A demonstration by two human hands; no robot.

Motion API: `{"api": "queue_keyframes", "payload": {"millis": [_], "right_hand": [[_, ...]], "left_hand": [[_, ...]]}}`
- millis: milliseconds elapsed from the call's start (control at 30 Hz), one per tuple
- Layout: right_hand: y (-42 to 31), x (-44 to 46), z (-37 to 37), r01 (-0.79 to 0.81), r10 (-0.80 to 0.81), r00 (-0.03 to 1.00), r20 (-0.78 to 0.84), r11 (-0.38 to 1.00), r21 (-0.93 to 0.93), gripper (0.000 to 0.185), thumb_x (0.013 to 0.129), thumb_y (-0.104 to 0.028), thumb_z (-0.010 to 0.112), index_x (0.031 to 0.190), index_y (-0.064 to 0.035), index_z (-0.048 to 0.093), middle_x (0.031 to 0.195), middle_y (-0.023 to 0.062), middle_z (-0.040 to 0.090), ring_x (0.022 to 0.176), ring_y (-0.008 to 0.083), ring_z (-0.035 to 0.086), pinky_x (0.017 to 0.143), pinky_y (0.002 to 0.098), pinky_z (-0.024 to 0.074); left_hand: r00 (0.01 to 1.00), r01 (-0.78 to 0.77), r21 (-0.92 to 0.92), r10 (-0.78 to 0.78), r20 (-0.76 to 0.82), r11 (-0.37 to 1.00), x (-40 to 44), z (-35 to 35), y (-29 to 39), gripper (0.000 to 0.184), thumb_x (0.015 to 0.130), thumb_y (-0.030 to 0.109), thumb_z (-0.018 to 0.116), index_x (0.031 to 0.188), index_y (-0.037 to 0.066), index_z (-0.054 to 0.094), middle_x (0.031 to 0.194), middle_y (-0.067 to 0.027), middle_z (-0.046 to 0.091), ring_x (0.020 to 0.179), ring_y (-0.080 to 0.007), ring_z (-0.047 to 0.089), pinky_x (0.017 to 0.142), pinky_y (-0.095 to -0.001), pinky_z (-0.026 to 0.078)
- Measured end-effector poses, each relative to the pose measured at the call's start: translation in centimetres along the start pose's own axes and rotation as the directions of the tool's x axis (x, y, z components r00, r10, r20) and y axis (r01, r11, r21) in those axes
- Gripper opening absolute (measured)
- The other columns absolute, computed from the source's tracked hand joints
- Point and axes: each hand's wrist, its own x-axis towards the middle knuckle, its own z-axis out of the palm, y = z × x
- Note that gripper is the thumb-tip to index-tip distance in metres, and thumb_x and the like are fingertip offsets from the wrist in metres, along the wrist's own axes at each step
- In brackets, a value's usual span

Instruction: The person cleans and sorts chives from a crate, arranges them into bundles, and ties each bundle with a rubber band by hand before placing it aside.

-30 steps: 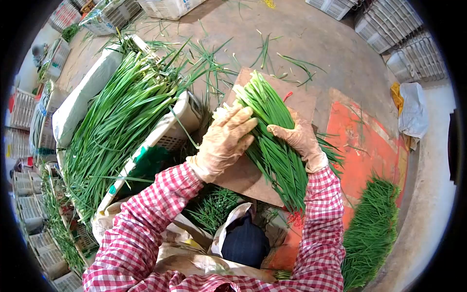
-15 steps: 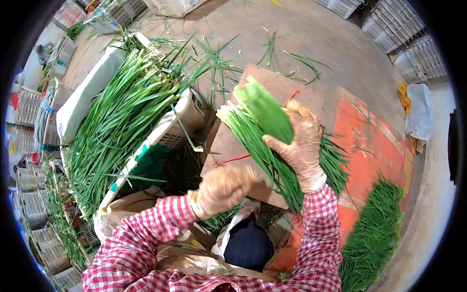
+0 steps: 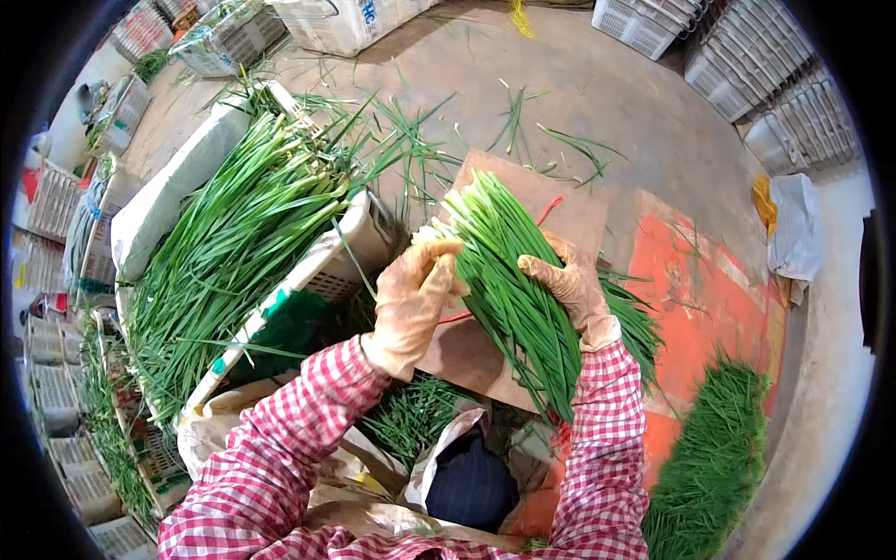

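A thick bunch of garlic chives (image 3: 513,257) lies slanted over a brown board (image 3: 485,359), pale stem ends toward the upper left. My right hand (image 3: 574,289), in a tan glove, grips the bunch's right edge, thumb across the leaves. My left hand (image 3: 415,303), gloved too, is closed beside the pale ends; what its curled fingers hold, if anything, is hidden. A red tie (image 3: 551,209) shows on the board, partly under the bunch. To the left stands a white crate (image 3: 322,257) heaped with long chives (image 3: 238,219).
More chives (image 3: 714,457) lie at the lower right, beside an orange-red sheet (image 3: 677,280). Loose leaves (image 3: 583,145) litter the floor. Stacked crates (image 3: 747,65) stand at the upper right, with a white box (image 3: 350,23) at the top. A dark rounded object (image 3: 471,481) sits close below me.
The handful my right hand held raised and tilted now lies along the rest of the bunch. My left hand, blurred before, has moved up to the pale stem ends.
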Motion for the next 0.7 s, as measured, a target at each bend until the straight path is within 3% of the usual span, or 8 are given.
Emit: {"api": "queue_keyframes", "payload": {"millis": [100, 167, 233, 367, 400, 500, 633, 700], "right_hand": [[-0.5, -0.3, 0.1, 0.033, -0.039, 0.999, -0.036, 0.987, -0.156, 0.071, 0.07, -0.042, 0.079, 0.122, 0.0014, 0.057, 0.111, 0.0064, 0.064, 0.104, 0.0137, 0.057, 0.097, 0.0315, 0.0394], [0.2, -0.2, 0.0, 0.069, -0.084, 0.995, -0.048, 0.965, -0.254, 0.072, 0.069, -0.046, 0.077, 0.122, -0.0008, 0.057, 0.112, 0.0067, 0.065, 0.106, 0.0158, 0.057, 0.102, 0.0368, 0.0336], [0.8, -0.1, -0.1, 0.102, -0.129, 0.99, -0.056, 0.93, -0.353, 0.073, 0.069, -0.05, 0.076, 0.122, -0.0029, 0.058, 0.113, 0.0069, 0.065, 0.108, 0.0179, 0.058, 0.106, 0.042, 0.0278], [1.2, -0.2, -0.2, 0.069, -0.144, 0.983, -0.11, 0.86, -0.506, 0.079, 0.065, -0.062, 0.072, 0.122, -0.0079, 0.059, 0.121, 0.0081, 0.061, 0.117, 0.024, 0.053, 0.109, 0.0521, 0.0165], [1.2, -0.2, -0.1, 0.066, -0.149, 0.982, -0.115, 0.844, -0.532, 0.08, 0.065, -0.063, 0.071, 0.122, -0.0082, 0.058, 0.123, 0.0083, 0.059, 0.118, 0.0244, 0.052, 0.109, 0.053, 0.0166], [0.2, -0.5, 0.3, 0.159, -0.346, 0.933, -0.095, 0.636, -0.755, 0.086, 0.065, -0.068, 0.066, 0.127, -0.0098, 0.054, 0.132, 0.0092, 0.052, 0.123, 0.0257, 0.048, 0.108, 0.0545, 0.0177], [-0.5, -1.2, 0.9, 0.139, -0.331, 0.94, -0.081, 0.589, -0.796, 0.091, 0.064, -0.071, 0.065, 0.131, -0.0117, 0.05, 0.134, 0.0093, 0.05, 0.124, 0.0263, 0.046, 0.107, 0.056, 0.0186], [-1.2, -1.7, 1.2, 0.15, -0.256, 0.964, -0.066, 0.736, -0.661, 0.086, 0.066, -0.069, 0.064, 0.131, -0.0145, 0.05, 0.131, 0.0076, 0.053, 0.123, 0.0254, 0.047, 0.107, 0.0563, 0.0197]], "left_hand": [[0.993, 0.119, 0.096, -0.118, -0.015, 0.988, 2.0, 1.3, 0.4, 0.034, 0.09, 0.021, 0.063, 0.115, -0.001, 0.055, 0.078, -0.0047, 0.062, 0.064, -0.0087, 0.058, 0.055, -0.0197, 0.045], [0.995, 0.097, 0.183, -0.093, -0.03, 0.978, 2.9, 1.9, -0.6, 0.03, 0.089, 0.019, 0.064, 0.11, -0.001, 0.058, 0.073, -0.0027, 0.061, 0.06, -0.0066, 0.055, 0.051, -0.0197, 0.042], [0.999, 0.035, 0.45, -0.022, -0.034, 0.892, 3.4, 2.3, -1.0, 0.022, 0.089, 0.018, 0.064, 0.099, -0.002, 0.063, 0.066, -0.0001, 0.058, 0.055, -0.0048, 0.05, 0.049, -0.0202, 0.039], [0.991, -0.131, 0.535, 0.127, 0.044, 0.835, 3.3, 2.4, -1.5, 0.017, 0.09, 0.016, 0.062, 0.09, -0.001, 0.065, 0.062, 0.0009, 0.057, 0.053, -0.0037, 0.047, 0.048, -0.0197, 0.037], [0.997, 0.065, 0.304, -0.077, 0.03, 0.951, 2.4, 2.9, -0.7, 0.015, 0.09, 0.014, 0.061, 0.089, 0.0, 0.065, 0.063, -0.0007, 0.058, 0.053, -0.0042, 0.049, 0.047, -0.0194, 0.038], [0.95, 0.286, -0.095, -0.27, 0.157, 0.953, 0.0, 2.5, 1.3, 0.019, 0.09, 0.017, 0.061, 0.089, -0.001, 0.065, 0.064, -0.0052, 0.063, 0.051, -0.0085, 0.057, 0.047, -0.0189, 0.044], [0.937, 0.322, -0.088, -0.305, 0.169, 0.943, -0.9, 0.8, 2.1, 0.021, 0.09, 0.02, 0.06, 0.09, 0.0, 0.065, 0.064, -0.0058, 0.065, 0.051, -0.0084, 0.057, 0.048, -0.0189, 0.045], [0.942, 0.324, -0.06, -0.316, 0.116, 0.944, 0.4, 0.4, 1.8, 0.019, 0.091, 0.018, 0.058, 0.092, 0.0, 0.065, 0.064, -0.0052, 0.064, 0.051, -0.0077, 0.056, 0.048, -0.0182, 0.045]]}}
